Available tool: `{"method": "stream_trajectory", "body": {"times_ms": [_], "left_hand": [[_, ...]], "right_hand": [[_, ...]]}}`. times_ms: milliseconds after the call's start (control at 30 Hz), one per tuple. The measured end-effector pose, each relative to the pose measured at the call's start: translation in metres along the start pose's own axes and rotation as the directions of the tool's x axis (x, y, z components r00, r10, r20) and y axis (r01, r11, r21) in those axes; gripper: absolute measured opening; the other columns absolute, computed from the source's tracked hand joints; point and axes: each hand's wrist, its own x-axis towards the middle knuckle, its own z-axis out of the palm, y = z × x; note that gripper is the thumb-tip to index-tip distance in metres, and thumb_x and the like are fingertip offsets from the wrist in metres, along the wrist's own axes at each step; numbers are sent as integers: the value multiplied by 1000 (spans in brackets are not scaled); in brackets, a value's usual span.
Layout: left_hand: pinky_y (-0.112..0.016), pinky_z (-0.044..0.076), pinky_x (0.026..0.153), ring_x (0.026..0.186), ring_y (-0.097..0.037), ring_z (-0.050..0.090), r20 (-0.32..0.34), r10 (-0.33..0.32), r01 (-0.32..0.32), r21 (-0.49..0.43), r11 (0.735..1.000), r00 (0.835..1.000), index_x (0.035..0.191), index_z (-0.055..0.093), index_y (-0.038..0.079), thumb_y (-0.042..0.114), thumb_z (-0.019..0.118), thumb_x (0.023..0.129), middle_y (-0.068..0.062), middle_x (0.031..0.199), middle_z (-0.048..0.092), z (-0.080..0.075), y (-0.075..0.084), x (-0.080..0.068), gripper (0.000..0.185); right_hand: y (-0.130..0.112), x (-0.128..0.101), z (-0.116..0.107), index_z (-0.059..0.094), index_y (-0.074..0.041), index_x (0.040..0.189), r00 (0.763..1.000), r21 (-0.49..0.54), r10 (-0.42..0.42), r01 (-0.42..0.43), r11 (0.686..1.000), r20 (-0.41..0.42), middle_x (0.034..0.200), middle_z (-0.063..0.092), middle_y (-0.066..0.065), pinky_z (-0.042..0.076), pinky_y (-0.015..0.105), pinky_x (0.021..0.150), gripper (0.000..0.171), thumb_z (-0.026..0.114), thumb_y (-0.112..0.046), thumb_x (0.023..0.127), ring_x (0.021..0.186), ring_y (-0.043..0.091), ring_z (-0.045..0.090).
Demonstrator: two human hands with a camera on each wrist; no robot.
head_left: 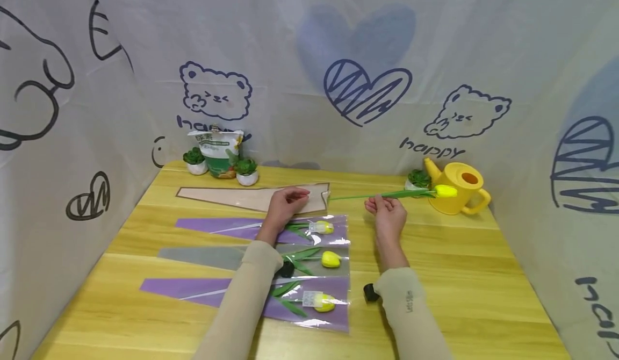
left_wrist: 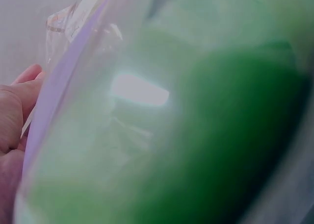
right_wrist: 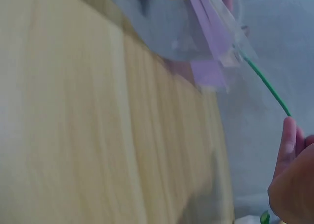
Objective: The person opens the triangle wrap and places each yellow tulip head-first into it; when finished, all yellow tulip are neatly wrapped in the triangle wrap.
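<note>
My left hand lies flat on the wide end of a beige paper sleeve at the back of the wooden table. My right hand pinches the green stem of a loose yellow tulip, whose stem tip points at the sleeve's mouth. In the right wrist view the stem runs down to my fingers. The left wrist view is blurred green, with my left hand at its left edge.
Three wrapped yellow tulips lie in front of my arms: a purple sleeve, a grey one and another purple one. A yellow watering can, small potted plants and a green-and-white bag stand along the back. Cloth walls enclose the table.
</note>
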Motion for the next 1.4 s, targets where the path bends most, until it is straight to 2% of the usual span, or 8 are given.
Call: {"method": "stream_trajectory", "body": {"times_ms": [167,233,500,733,1100,1167,1333,1400], "left_hand": [[-21,52,80,90,-14,67,-4,-9,9,0,1000,1000,114,77,5,9,75,95,-17,109,76,0,1,0,20],[-21,52,80,89,-13,67,-4,-10,10,0,1000,1000,114,77,5,8,75,95,-16,108,76,0,1,1,20],[-22,52,79,87,-10,66,5,-10,10,11,1000,1000,114,77,5,8,76,94,-15,107,76,1,0,0,20],[-21,52,78,86,-11,66,1,1,-1,1,1000,1000,114,77,4,8,76,94,-17,107,76,0,0,0,20],[-20,52,77,84,-8,66,1,30,-30,-9,999,1000,112,77,3,8,76,94,-17,105,76,1,-3,0,19],[-20,52,77,86,-14,68,10,27,-27,-11,1000,1000,113,77,2,7,75,94,-19,106,76,2,1,-1,20],[-21,51,77,85,-14,67,12,16,-17,26,1000,1000,112,77,2,7,75,94,-19,105,76,3,5,0,19],[-21,51,76,82,-9,65,5,26,-26,53,998,1000,111,78,4,8,76,94,-17,103,77,3,3,2,18]], "right_hand": [[-6,3,-8,57,9,109,996,36,-40,43,998,-76,77,70,2,62,25,70,21,58,-12,106,68,10,73],[-7,4,-9,56,8,108,996,42,-38,41,998,-83,76,70,1,62,25,70,21,57,-12,106,68,9,72],[0,-1,1,58,9,109,999,34,40,-39,999,-13,80,70,7,63,28,78,16,58,-7,105,72,12,74],[4,-4,17,57,16,118,997,25,72,-73,997,31,80,72,6,62,30,81,27,61,-7,104,74,13,75],[4,-12,39,63,11,110,986,-2,135,-135,991,95,83,75,10,62,31,82,16,65,-2,100,76,15,76],[5,-13,40,62,11,111,984,-17,146,-145,989,103,86,75,14,62,32,82,17,64,-2,100,76,15,76],[9,-13,44,61,15,117,973,-20,189,-188,982,134,88,76,16,61,36,86,23,64,0,100,78,17,77],[12,-14,47,61,16,119,967,-14,203,-204,979,154,87,77,14,61,37,88,26,64,0,99,79,17,77]]}}
